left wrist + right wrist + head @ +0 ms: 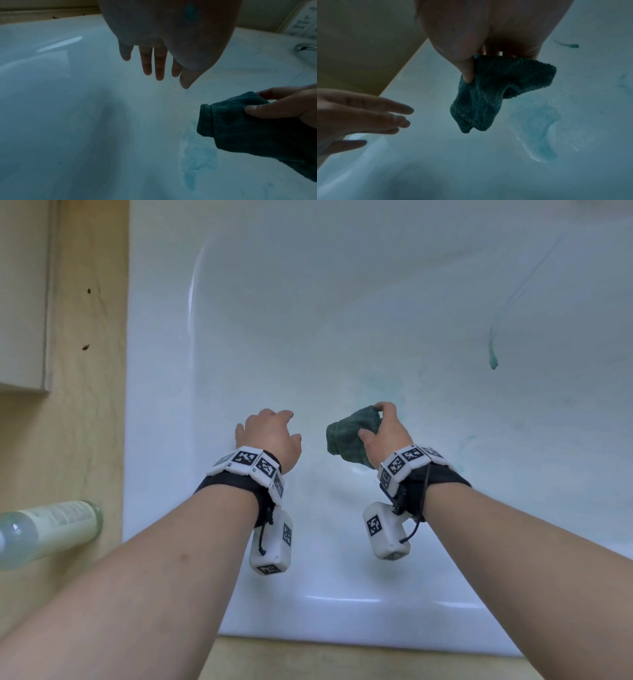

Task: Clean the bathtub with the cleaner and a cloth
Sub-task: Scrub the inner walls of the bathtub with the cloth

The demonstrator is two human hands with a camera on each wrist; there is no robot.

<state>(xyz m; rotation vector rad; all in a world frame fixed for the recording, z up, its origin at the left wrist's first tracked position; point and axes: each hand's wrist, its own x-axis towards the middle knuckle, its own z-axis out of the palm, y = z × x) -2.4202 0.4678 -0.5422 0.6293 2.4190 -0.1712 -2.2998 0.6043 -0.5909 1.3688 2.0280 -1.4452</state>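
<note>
- A pale green bottle (51,530) lies on its side on the wooden surround (87,405), at the left edge of the bathtub (308,302); its label is too blurred to read.
- The left hand (270,436) hangs over the left part of the tub, fingers (159,65) straight and slightly spread, holding nothing and touching nothing that can be seen.
- Just beside it, the right hand (385,436) is clamped on a dark green cloth (349,436): the thumb (468,73) presses into the bunched fabric while the fingers curl over its top.
- The cloth hangs from that grip above the tub floor, apart from the left hand.
- Below and right of the cloth, pale blue-green smears of cleaner (541,129) lie on the tub floor.
- Further right, a thin blue-green streak (493,350) runs down the tub's inner wall and ends in a darker drop.
- In the left wrist view a metal fitting (307,49) shows at the far right rim.
</note>
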